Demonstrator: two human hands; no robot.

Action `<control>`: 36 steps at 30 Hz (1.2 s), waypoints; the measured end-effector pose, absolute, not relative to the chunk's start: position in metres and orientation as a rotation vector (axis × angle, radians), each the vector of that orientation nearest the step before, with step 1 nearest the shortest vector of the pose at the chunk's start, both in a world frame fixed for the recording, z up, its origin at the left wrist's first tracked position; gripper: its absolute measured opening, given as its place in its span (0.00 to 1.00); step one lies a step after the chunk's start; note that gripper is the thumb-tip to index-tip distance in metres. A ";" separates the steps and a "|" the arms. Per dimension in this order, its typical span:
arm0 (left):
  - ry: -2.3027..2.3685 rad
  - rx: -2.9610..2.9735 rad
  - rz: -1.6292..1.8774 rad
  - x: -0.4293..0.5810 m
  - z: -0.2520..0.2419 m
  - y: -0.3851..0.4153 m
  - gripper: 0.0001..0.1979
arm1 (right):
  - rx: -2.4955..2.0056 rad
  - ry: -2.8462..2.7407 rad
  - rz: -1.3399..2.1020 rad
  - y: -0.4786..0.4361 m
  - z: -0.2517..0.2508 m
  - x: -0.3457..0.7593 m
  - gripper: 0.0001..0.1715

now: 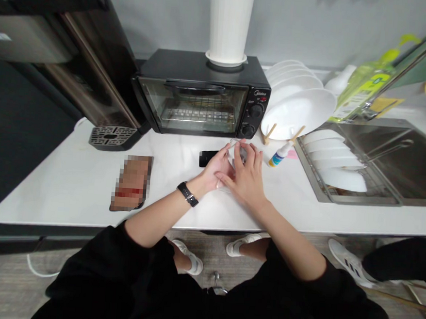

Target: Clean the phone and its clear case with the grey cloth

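Note:
Both hands meet over the white counter (69, 183) in front of the black toaster oven (202, 98). My left hand (216, 172), with a black watch on its wrist, pinches a small clear thing (235, 142) that I cannot make out. My right hand (246, 174) lies against it, fingers curled round the same clear thing. A black phone (208, 157) lies flat just behind my left hand. A small white dropper bottle (279, 155) with a blue label lies to the right of my right hand.
A blurred brown flat item (133, 183) lies at the left. White plates (297, 107) stand in a wooden rack; more sit in the sink's (398, 163) wire rack. A coffee machine (95, 73) stands at the back left. Another person's white shoe (347, 263) shows at the lower right.

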State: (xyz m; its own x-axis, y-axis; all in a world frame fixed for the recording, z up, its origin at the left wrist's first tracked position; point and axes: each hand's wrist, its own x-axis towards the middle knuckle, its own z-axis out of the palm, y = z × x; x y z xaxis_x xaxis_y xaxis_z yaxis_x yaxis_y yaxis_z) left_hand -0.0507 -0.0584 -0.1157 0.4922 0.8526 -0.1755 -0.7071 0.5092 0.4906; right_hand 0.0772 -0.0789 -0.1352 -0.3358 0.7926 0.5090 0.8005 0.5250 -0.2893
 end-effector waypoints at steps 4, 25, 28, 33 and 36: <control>0.354 0.386 1.037 -0.048 -0.108 -0.064 0.30 | -1.263 -2.168 -0.032 -0.083 -0.128 0.065 0.62; 0.561 0.615 1.135 -0.064 -0.102 -0.064 0.33 | -1.371 -2.210 -0.027 -0.121 -0.147 0.085 0.60; 0.559 0.593 1.026 -0.060 -0.105 -0.066 0.32 | -1.385 -2.157 -0.037 -0.098 -0.138 0.087 0.58; 0.530 0.562 1.040 -0.059 -0.110 -0.063 0.31 | -1.318 -2.110 0.032 -0.074 -0.132 0.082 0.58; 0.488 0.487 1.052 -0.056 -0.109 -0.062 0.30 | -1.262 -2.108 0.082 -0.074 -0.131 0.075 0.58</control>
State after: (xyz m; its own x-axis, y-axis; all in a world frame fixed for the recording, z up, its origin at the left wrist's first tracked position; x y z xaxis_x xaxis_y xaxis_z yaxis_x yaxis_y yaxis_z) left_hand -0.0558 -0.0622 -0.1087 0.4117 0.8998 -0.1445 -0.6919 0.4118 0.5931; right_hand 0.0747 -0.0743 -0.1308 -0.3078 0.8026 0.5110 0.7602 0.5304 -0.3751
